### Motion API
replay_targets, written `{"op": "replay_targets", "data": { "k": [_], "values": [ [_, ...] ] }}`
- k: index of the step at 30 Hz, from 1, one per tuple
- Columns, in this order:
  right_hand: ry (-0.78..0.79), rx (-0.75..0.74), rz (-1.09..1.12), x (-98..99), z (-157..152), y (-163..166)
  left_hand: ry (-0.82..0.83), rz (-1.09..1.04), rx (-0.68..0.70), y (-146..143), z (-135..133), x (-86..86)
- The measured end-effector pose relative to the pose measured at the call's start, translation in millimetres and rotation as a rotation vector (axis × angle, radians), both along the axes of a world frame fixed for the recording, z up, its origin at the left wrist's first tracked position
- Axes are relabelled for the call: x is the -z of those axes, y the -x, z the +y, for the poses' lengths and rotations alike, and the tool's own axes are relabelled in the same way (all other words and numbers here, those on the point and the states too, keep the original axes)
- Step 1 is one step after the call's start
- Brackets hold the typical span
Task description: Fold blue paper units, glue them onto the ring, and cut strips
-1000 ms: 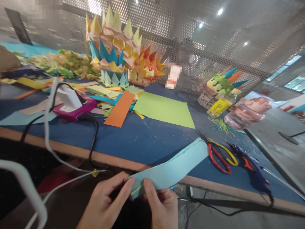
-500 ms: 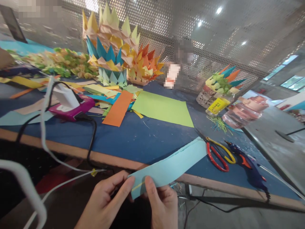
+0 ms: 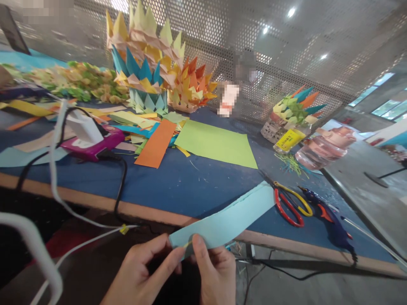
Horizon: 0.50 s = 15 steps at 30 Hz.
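Observation:
A long light-blue paper strip point(image 3: 229, 220) slants from my hands up onto the blue table, its far end by the scissors. At its near end, my left hand point(image 3: 146, 267) pinches the strip's left edge, the thumb lying across the lower corner. Just to the right, my right hand point(image 3: 211, 267) grips the same strip with its thumb on top and fingers underneath. Part of a thin yellow line shows on the paper between the two thumbs. The scissors point(image 3: 289, 203), with one red and one yellow handle, lie beside the strip's far end.
A blue glue gun point(image 3: 330, 220) lies right of the scissors. Behind are a green sheet point(image 3: 219, 144), an orange strip point(image 3: 155, 144), folded-paper crowns point(image 3: 143, 63) and a pink bottle point(image 3: 324, 148). A purple power socket point(image 3: 93, 144) with cables sits at left, near the table edge point(image 3: 127, 204).
My left thumb has slid right and over the strip's near lower corner, towards my right thumb. It now covers much of the yellow line. The strip's far end stays by the scissors.

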State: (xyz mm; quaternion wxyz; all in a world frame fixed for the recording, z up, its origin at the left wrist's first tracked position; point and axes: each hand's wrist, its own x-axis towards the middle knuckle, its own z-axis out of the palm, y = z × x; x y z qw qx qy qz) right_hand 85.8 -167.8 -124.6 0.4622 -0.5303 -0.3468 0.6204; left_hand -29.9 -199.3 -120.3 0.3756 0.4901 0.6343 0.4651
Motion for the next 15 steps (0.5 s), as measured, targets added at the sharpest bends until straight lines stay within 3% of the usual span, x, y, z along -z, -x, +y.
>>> {"op": "replay_targets", "data": {
  "k": [15],
  "values": [
    [0.041, -0.019, 0.215, 13.1, 0.6, -6.6, 0.142, -0.124, 0.060, 6.1, 0.5, 1.7]
  ]
}}
